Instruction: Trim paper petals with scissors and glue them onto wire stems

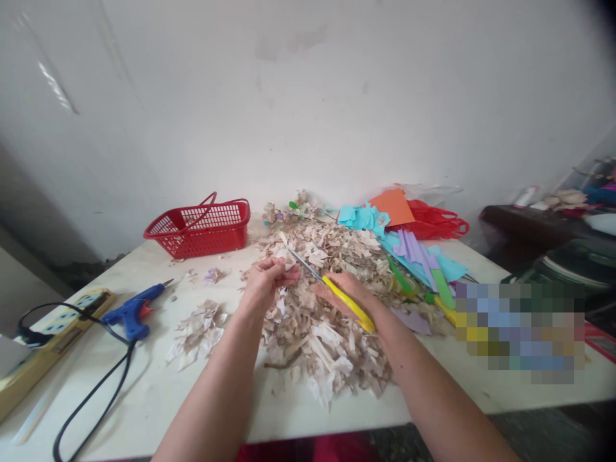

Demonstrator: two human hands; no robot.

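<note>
My left hand (274, 277) is closed, pinching a small pale scrap of paper (290, 265) between its fingertips. To its right, my right hand (342, 294) is wrapped round a pair of scissors with yellow handles (347, 301). Their metal blades (303, 262) point up and to the left, just past the left fingertips. Under both hands spreads a large heap of beige and whitish paper scraps (332, 359). A smaller heap of similar scraps (199, 330) lies left of my left forearm.
At the back left stands a red plastic basket (206, 242). A blue glue gun (132, 312) with its black cord lies beside a yellow power strip (62, 337). Turquoise paper (363, 218), purple paper strips (416, 256), an orange sheet (393, 208) and a red plastic bag (430, 221) are at right.
</note>
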